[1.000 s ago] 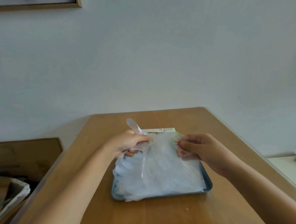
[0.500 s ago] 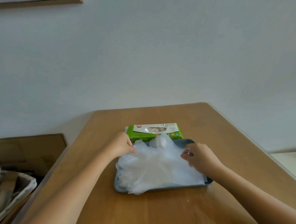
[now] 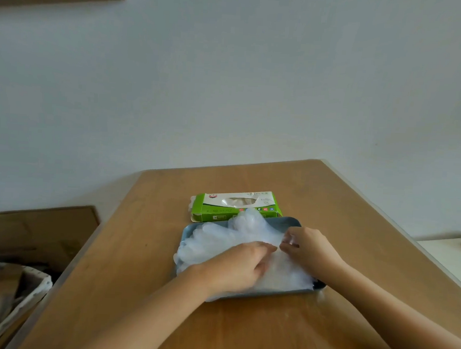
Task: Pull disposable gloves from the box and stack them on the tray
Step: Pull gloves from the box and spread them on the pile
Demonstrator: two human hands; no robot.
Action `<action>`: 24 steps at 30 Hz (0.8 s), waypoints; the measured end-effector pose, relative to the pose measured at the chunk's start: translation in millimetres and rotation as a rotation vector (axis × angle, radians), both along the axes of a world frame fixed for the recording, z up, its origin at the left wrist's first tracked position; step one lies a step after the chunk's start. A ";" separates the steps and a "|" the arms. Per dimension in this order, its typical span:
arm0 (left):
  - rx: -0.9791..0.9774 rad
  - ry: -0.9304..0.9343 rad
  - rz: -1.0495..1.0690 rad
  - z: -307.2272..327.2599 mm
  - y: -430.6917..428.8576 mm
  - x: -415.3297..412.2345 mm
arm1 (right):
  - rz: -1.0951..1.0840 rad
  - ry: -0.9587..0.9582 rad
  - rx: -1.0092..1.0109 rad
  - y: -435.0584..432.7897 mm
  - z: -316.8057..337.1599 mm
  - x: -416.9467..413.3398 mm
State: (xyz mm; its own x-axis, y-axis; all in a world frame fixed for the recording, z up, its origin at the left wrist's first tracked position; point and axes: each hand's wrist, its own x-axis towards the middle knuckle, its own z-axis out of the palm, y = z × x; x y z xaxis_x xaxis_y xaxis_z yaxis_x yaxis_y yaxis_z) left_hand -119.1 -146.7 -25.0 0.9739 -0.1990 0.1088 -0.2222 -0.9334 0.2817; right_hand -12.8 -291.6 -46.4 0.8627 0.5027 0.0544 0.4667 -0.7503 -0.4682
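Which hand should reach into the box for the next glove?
Probably the right hand: it sits at the far side of the tray, closer to the green box, though it is pinching an edge of the glove pile. The left hand rests flat mid-pile, steadying it.

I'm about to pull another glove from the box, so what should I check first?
1. Window of box faces up, stock visible: ok.
2. Path to box behind tray clear: ok.
3. Stacked gloves all within the tray: not ok, some spill over its near-left rim.
4. Hands free: not ok; left hand presses the pile, right hand pinches an edge.
5. How many remain inside: cannot tell.
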 end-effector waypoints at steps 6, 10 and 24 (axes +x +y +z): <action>0.149 0.182 -0.004 -19.6 7.5 7.6 | 0.019 -0.283 -0.082 -4.9 9.7 -10.2; 0.042 0.172 -0.024 -20.3 7.2 10.8 | 0.258 -0.246 -0.081 2.7 5.6 -29.7; 0.518 0.055 0.448 25.1 97.4 -21.5 | 0.447 -0.035 -0.471 -10.3 12.4 -30.6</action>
